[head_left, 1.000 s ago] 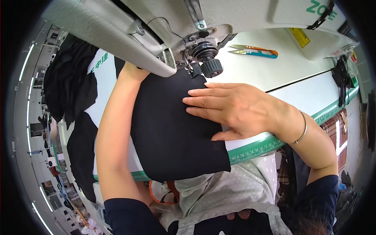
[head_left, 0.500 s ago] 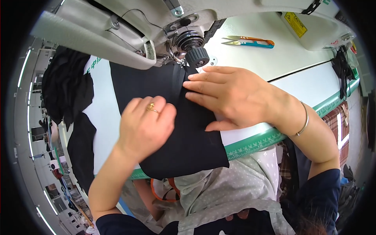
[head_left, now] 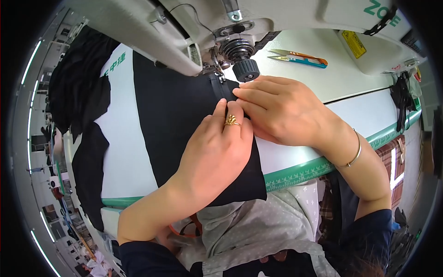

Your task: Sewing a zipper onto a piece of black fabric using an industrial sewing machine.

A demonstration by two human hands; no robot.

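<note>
A black fabric piece (head_left: 166, 115) lies on the sewing machine's bed, its far end reaching under the presser foot (head_left: 221, 77). Along its top runs a narrow zipper-like strip (head_left: 217, 87) that leads up to the foot. My left hand (head_left: 217, 143), with a gold ring, is closed on the cloth just in front of that strip, fingertips pinched down. Right beside it, my right hand (head_left: 284, 111) has its fingers pressed together on the fabric's right edge, below the dark round knob (head_left: 246, 70). The two hands nearly touch. Their fingertips are partly hidden.
Thread snips (head_left: 300, 59) with orange and teal handles rest on the machine bed at the back right. Dark cloth is heaped (head_left: 78, 87) at the left. A green ruler edge (head_left: 300, 173) borders the table's front, and black strips (head_left: 402, 101) hang at the far right.
My left hand has moved right and away from me, from the middle of the cloth to beside my right hand. My right hand's spread fingers have drawn together. The view has shifted slightly.
</note>
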